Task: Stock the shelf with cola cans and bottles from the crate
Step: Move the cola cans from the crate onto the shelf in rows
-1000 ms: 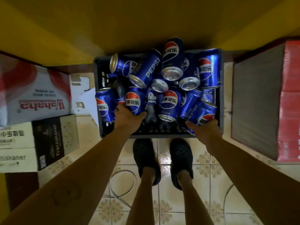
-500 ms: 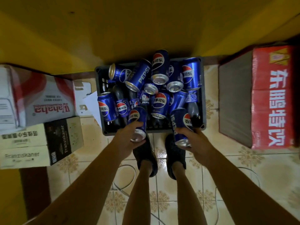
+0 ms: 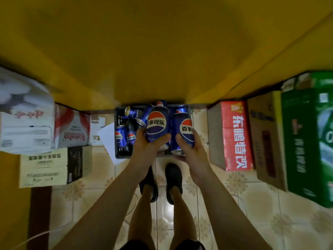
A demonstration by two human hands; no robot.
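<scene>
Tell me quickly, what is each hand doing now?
Left hand: closed around a cola can.
Right hand: closed around another can.

Crate (image 3: 116, 141) interior largely behind held cans (image 3: 157, 123)

The tiled floor (image 3: 234, 204) carries a dark crate (image 3: 118, 156) against the yellow wall, white and tan boxes (image 3: 45, 166) to its left, red (image 3: 234, 136), brown and green cartons to its right.
</scene>
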